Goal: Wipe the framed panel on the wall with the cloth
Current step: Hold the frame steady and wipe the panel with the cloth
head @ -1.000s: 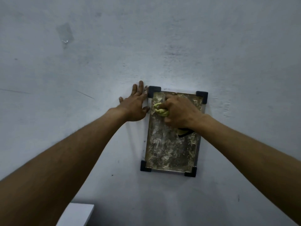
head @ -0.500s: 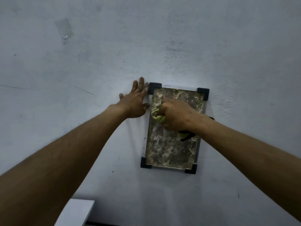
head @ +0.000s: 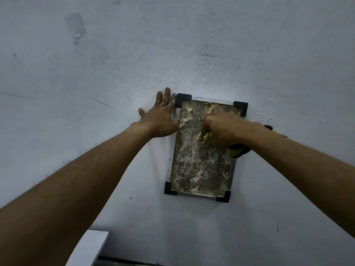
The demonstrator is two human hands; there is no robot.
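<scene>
A framed panel (head: 201, 166) with a mottled brown face and black corner caps hangs on the pale wall. My right hand (head: 221, 129) is closed on a bunched yellow-green cloth (head: 204, 137) and presses it against the panel's upper right half. A dark part of the cloth (head: 240, 149) trails under my wrist past the panel's right edge. My left hand (head: 160, 120) lies flat on the wall, fingers spread, touching the frame's upper left edge beside the top left corner cap (head: 183, 98).
A piece of clear tape (head: 75, 25) sticks to the wall at the upper left. A white ledge or board (head: 90, 246) juts out at the bottom left below my left forearm. The wall has faint scratches and smudges.
My right hand has slid the cloth down and to the right across the panel, from near the top left corner to the upper right half. My left hand stayed flat by the frame.
</scene>
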